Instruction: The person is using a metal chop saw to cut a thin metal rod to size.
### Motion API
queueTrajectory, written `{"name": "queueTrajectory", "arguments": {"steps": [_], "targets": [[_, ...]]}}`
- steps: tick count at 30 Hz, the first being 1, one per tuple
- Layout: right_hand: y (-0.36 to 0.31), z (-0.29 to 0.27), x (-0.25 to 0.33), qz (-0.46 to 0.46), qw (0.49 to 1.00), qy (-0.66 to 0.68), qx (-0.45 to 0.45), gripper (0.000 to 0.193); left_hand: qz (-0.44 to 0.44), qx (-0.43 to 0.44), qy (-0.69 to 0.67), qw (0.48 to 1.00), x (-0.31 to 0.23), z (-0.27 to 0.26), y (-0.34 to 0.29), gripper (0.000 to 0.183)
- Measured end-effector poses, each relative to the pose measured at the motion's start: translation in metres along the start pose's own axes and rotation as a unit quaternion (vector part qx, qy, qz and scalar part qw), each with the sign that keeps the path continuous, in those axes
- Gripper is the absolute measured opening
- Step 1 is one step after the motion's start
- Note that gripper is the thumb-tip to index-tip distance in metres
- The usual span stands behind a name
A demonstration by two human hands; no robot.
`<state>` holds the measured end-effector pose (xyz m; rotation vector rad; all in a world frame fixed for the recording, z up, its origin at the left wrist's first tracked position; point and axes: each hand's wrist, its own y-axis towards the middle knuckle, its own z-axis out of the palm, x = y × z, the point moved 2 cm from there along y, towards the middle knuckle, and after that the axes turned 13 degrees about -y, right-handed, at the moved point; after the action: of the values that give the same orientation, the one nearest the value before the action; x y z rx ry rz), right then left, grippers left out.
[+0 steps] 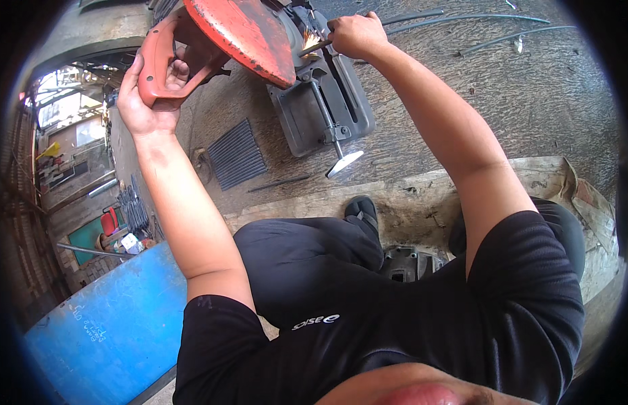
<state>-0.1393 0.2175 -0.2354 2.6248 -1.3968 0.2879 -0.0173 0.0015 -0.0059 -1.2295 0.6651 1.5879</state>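
Note:
My left hand is wrapped round the orange handle of a chop saw, whose scuffed orange blade guard slants across the top. My right hand grips a thin dark metal rod. This rod reaches under the guard's right side, where orange sparks fly. The cutting disc's contact point is mostly hidden. Below the hands, the grey saw base carries a clamp screw with a pale crank handle.
Left of the base, several short cut rods lie side by side, with a loose rod nearby. Long rods stretch off to the right over the worn floor. A blue panel stands at lower left; a dark metal housing sits between my legs.

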Motion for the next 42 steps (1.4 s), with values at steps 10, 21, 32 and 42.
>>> {"name": "queueTrajectory", "arguments": {"steps": [10, 21, 32, 42], "targets": [[-0.003, -0.006, 0.001, -0.003, 1.0, 0.003, 0.004, 0.019, 0.005, 0.018, 0.007, 1.0, 0.0, -0.001, 0.001, 0.053], [-0.001, -0.006, 0.002, -0.006, 1.0, -0.002, -0.011, 0.019, 0.01, 0.025, -0.002, 1.0, 0.001, 0.0, 0.0, 0.054], [-0.001, -0.011, 0.004, -0.007, 1.0, -0.015, -0.011, 0.018, -0.002, 0.016, -0.004, 1.0, 0.0, -0.001, 0.001, 0.053], [-0.004, -0.015, 0.004, -0.006, 1.0, -0.021, -0.022, 0.017, 0.008, -0.004, -0.011, 1.0, 0.001, -0.001, 0.001, 0.054]]}}
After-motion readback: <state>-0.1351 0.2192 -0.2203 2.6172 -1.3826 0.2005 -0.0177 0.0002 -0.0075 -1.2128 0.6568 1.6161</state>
